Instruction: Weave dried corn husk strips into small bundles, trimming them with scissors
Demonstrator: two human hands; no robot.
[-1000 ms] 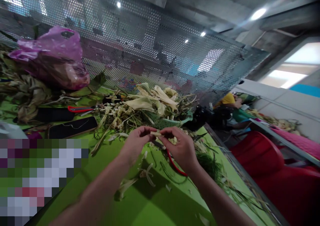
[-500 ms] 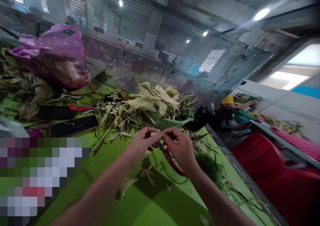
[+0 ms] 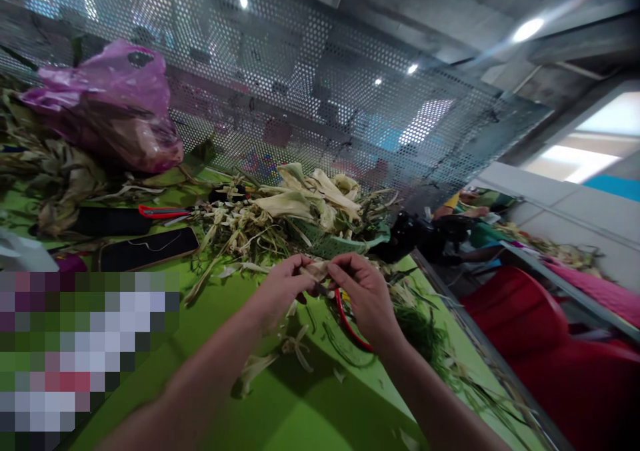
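Between the fingertips of both hands is a small pale strip of dried corn husk [image 3: 317, 270]. My left hand [image 3: 287, 283] pinches it from the left, fingers curled. My right hand [image 3: 364, 298] is closed on its other side, thumb and forefinger together at the strip. Under my right hand lies a red looped handle [image 3: 350, 328], probably of scissors, partly hidden by the hand. Small husk scraps [image 3: 296, 348] lie on the green tabletop [image 3: 200, 371] below. Just beyond my hands, a pale green basket [image 3: 345, 243] holds a heap of dried husks [image 3: 320, 198].
At the left are a phone [image 3: 150, 251], a red-handled tool [image 3: 163, 212] and a pink plastic bag [image 3: 110, 108]. Green strands [image 3: 420, 331] lie right of my right hand. A perforated metal panel [image 3: 280, 98] stands behind; red chairs [image 3: 520, 311] are at the right.
My fingertips have drawn slightly apart, and more of the husk strip shows between them. The right hand has turned a little. In the background, a person's arm has shifted.
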